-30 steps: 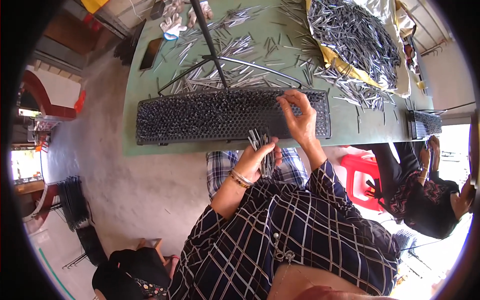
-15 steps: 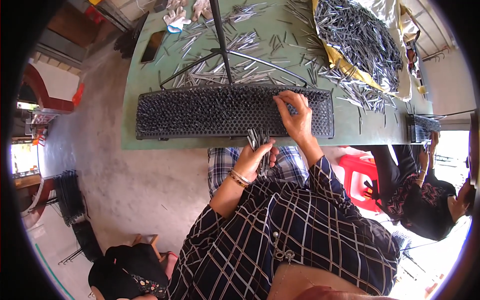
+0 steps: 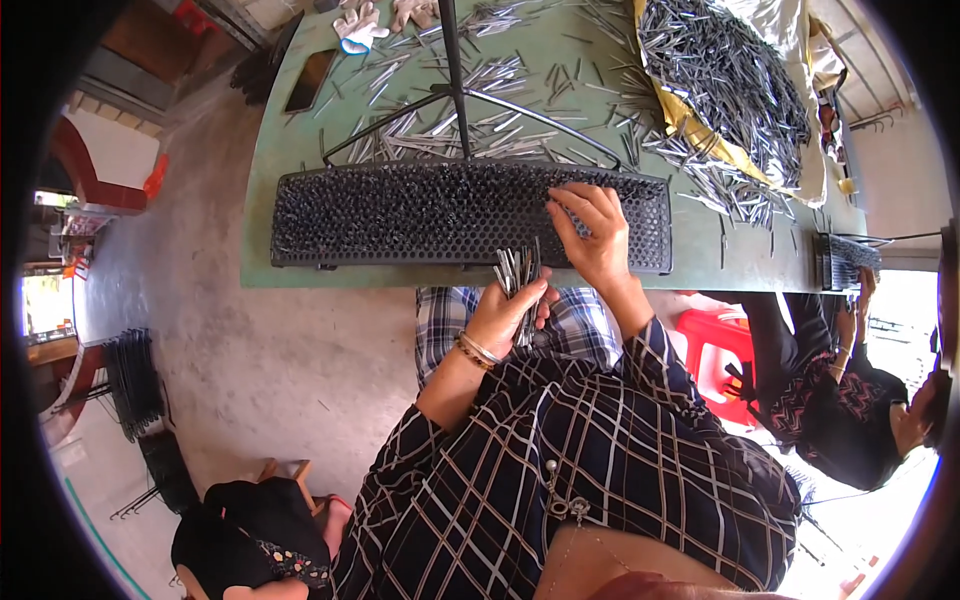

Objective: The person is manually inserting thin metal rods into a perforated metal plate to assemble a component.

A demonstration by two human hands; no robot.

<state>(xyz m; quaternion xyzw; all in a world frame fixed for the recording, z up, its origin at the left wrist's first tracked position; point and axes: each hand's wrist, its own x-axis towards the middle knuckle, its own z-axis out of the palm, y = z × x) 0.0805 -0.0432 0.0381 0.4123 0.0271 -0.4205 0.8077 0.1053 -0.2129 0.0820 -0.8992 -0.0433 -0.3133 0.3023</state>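
Observation:
A long black perforated rack [image 3: 640, 235] lies along the near edge of the green table [image 3: 262, 240]. Dark strip ends crowd the holes over its left and middle parts, while open holes show at its right end. My left hand [image 3: 505, 315] is closed around a bundle of thin metal strips [image 3: 515, 275], held just below the rack's front edge. Over the right part of the rack is my right hand [image 3: 597, 235], thumb and fingertips brought together close to the holes. Whatever they pinch, if anything, is too small to make out.
Loose metal strips [image 3: 500, 75] are scattered behind the rack's black stand [image 3: 455, 90]. A yellow-edged sack [image 3: 725, 85] heaped with strips stands far right. A phone [image 3: 311, 80] and gloves [image 3: 362, 28] lie far left. Another person [image 3: 840, 400] works at right beside a red stool [image 3: 715, 350].
The view has shifted slightly. My right hand stays over the right part of the rack with its fingers a little changed. My left hand still holds the bundle.

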